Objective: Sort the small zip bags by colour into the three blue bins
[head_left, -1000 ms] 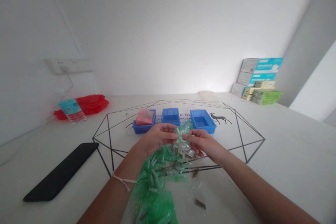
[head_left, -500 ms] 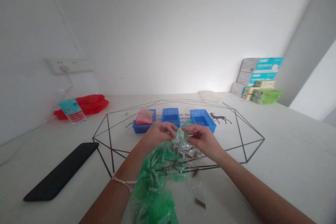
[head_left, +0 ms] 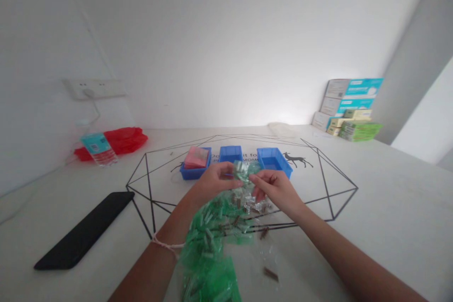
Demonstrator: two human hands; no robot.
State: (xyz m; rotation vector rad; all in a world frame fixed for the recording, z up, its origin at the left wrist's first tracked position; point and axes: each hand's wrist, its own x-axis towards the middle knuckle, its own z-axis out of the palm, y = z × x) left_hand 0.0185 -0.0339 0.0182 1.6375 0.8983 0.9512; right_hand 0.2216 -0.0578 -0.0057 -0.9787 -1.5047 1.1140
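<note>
Between both hands is a small green-tinted plastic bag (head_left: pixel 245 170) with pale pieces in it. My left hand (head_left: pixel 218 180) pinches its left side, thumb and fingers closed. My right hand (head_left: pixel 271 186) grips the lower right edge between thumb and fingers. Below the hands lies a heap of green plastic bags (head_left: pixel 208 245), which spreads toward the table's near edge. Clear bags with brown pieces (head_left: pixel 244 199) lie beside it, just under the hands. A single clear bag with a brown piece (head_left: pixel 271 273) rests nearer me on the right.
Three blue trays stand beyond my hands: a left tray (head_left: pixel 191 174) with pink bags (head_left: pixel 196 157), a middle tray (head_left: pixel 231 153) and a right tray (head_left: pixel 274 158). A black slab (head_left: pixel 87 231) lies left. Boxes (head_left: pixel 348 104) are stacked back right; a bottle (head_left: pixel 99 148) and red bag (head_left: pixel 127 140) lie back left.
The green-tinted bag has come up out of the heap and now shows spread between the hands. My right hand has turned slightly, its thumb across the bag's edge.
</note>
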